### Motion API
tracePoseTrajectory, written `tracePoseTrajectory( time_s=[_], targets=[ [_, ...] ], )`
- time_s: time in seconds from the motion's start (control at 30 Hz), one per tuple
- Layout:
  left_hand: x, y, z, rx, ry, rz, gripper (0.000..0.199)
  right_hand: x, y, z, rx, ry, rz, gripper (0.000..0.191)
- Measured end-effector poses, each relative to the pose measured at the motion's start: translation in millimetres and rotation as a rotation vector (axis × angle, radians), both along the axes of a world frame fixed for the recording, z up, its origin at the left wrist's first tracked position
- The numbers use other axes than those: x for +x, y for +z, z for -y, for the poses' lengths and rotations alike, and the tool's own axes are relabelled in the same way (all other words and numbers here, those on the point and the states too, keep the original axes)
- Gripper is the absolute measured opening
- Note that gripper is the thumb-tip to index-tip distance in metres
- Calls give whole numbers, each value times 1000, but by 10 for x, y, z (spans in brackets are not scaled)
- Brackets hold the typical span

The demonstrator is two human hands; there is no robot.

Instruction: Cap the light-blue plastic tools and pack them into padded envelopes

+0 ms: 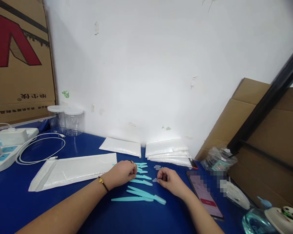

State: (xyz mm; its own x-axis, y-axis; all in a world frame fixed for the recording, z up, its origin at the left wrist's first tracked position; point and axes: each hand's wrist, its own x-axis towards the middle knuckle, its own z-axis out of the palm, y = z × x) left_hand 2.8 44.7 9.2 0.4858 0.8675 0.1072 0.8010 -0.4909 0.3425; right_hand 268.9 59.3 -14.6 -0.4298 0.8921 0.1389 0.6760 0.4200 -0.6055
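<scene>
Several teal eyebrow razors (146, 195) lie in a loose column on the blue table, some crossing each other. My left hand (123, 173) is closed over the upper part of this column, its fingertips pressed at one razor (144, 177). The handles there are hidden beneath the hand. My right hand (169, 180) is curled just right of the razors, with thumb and finger closed at a small clear plastic piece (155, 180). More such clear pieces (157, 167) rest above it, partly beside the knuckles.
White padded mailers lie left (75, 172), behind (120, 147) and in a stack (167, 149) near the wall. A phone (205, 195) is right of my right hand. Clear jars (74, 122), a power strip (7, 152) and cable stand left; a bottle (258, 222) stands front right.
</scene>
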Motion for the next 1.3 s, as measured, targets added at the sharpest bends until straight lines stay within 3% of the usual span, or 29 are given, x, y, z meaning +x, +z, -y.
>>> tracePoseTrajectory(
  time_s=[0.1, 0.3, 0.47, 0.6, 0.9, 1.1, 1.3],
  targets=[
    [0, 5, 3, -7, 1, 9, 10, -12, 12, 2, -5, 25, -25, 10],
    [-7, -5, 2, -10, 4, 23, 10, -26, 27, 12, 213, 105, 35, 23],
    [-20, -61, -29, 2, -13, 32, 9, -10, 67, 48, 175, 90, 1, 13],
    [-18, -59, -26, -6, -18, 41, 9, 10, 78, 29, 138, 85, -9, 25],
    [14, -29, -11, -2, -21, 57, 8, -65, -8, 8, 70, 43, 2, 5],
    [62, -85, -65, -87, 1, 81, 9, -169, -15, 17, 49, 3, 10, 6],
    [66, -89, -84, -74, -8, 73, 10, -275, 0, 40, 99, 11, 41, 8]
  ],
)
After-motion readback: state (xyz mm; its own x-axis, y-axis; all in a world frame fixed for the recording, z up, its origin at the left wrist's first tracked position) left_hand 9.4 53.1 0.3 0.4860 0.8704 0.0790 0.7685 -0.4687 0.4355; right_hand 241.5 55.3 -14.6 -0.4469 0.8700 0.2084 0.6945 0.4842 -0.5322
